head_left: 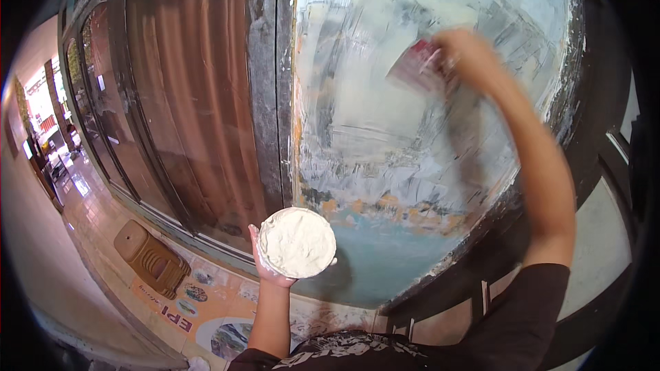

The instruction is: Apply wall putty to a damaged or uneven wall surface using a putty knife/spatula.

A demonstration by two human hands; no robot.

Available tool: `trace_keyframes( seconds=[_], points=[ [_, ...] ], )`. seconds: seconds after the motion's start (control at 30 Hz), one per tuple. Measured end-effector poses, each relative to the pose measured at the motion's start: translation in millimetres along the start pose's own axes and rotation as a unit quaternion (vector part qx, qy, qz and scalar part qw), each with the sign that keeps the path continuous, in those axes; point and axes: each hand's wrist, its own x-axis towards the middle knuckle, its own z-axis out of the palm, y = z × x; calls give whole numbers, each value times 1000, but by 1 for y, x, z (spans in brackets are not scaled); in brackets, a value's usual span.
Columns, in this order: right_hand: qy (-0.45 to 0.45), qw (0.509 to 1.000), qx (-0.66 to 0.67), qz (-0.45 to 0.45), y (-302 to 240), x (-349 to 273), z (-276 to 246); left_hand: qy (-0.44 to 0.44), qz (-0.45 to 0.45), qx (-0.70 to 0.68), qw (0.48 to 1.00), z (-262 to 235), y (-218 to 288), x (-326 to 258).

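Observation:
My left hand point(275, 273) holds up a round container of white putty point(297, 242) from below, its fingers wrapped around the side. The putty fills it to the rim with a rough, lumpy surface. Higher up, my right hand point(467, 55) is closed on a putty knife point(421, 67) with a reddish part and a wide blade. Motion smears the hand and the tool. The blade is at the wall panel point(385, 110), which carries streaky grey, white and pale green putty; bare teal paint shows lower down. Whether the blade touches the wall I cannot tell.
Left of the panel stands a dark-framed window point(192, 96) with brown curtains behind it. A brown plastic stool point(151, 257) is on the floor over a printed banner point(199, 302). Dark wooden framing point(584, 185) borders the right side. A tiled corridor point(86, 196) runs off to the far left.

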Motion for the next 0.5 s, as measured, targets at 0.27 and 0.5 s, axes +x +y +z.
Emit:
trace_keyframes(
  seconds=[0.27, 0.5],
  points=[
    [171, 983, -1, -69, 41, -10, -161, -17, 10, 21, 1000, 11, -10, -2],
    [-90, 987, -47, -125, -52, -52, 66, 10, 4, 1, 1000, 5, -38, 2]
  ],
)
